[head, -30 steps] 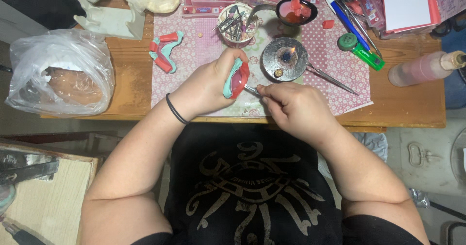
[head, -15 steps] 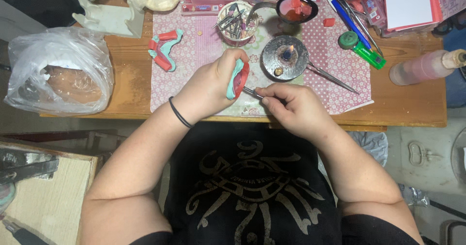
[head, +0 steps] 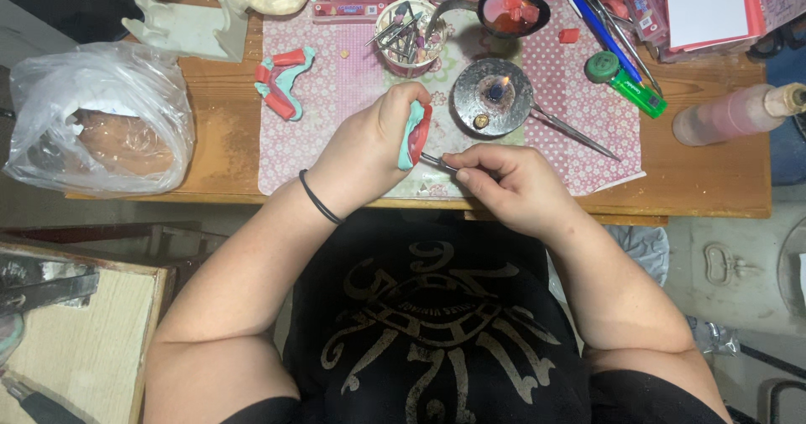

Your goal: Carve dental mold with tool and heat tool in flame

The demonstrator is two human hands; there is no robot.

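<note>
Fingers (head: 395,109) of the left hand (head: 365,151) are curled shut around a teal and red wax mould (head: 413,134), held upright on edge above the near edge of the worktop (head: 714,172). Thumb and fingers wrap its far side; the red face is turned toward the right hand (head: 512,185). Right-hand fingers (head: 478,172) are pinched closed on a thin metal tool (head: 438,161), gripping its rear part. Tool tip meets the lower edge of the mould, just beside the left thumb. Both hands work over a pink patterned mat (head: 344,71). Just beyond the right hand stands a small round burner (head: 491,96) with a lit flame. A cup of tools (head: 407,34) sits behind the left hand. A second teal and red piece (head: 281,84) lies on the mat, well apart to the left. A clear plastic bag (head: 92,113) rests at the worktop's left end.
</note>
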